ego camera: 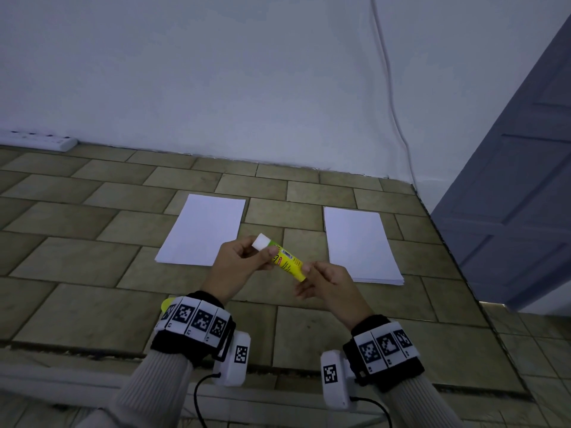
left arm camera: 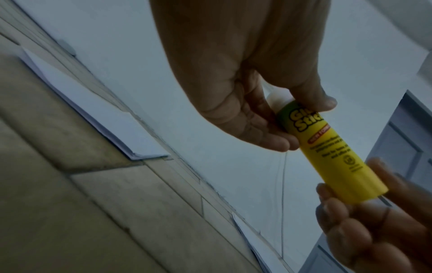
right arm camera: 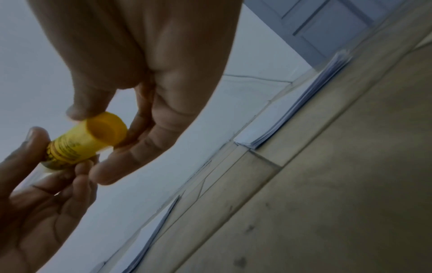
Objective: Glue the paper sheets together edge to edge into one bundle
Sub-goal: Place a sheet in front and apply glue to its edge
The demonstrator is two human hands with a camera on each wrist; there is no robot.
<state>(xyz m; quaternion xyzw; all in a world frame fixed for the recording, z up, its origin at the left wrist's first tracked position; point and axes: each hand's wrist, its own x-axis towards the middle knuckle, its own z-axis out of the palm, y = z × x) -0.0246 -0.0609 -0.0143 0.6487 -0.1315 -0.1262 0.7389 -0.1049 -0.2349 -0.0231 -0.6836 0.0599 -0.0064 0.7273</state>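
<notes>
Above the tiled floor (ego camera: 92, 267), two hands hold a yellow glue stick (ego camera: 285, 262) between them. The left hand (ego camera: 239, 262) pinches the white cap end (ego camera: 261, 241) with thumb and fingers (left arm camera: 275, 142). The right hand (ego camera: 327, 285) pinches the bottom end with its fingers (right arm camera: 145, 147). One paper stack (ego camera: 202, 231) lies on the floor at 11 o'clock from the glue stick. Another paper stack (ego camera: 361, 245) lies at 2 o'clock, well apart from the first.

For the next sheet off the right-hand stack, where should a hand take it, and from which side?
Judging from the right stack, take the top sheet at its near corner, coming from the near side. The sheet edges there look slightly fanned, so one should peel up.
</notes>
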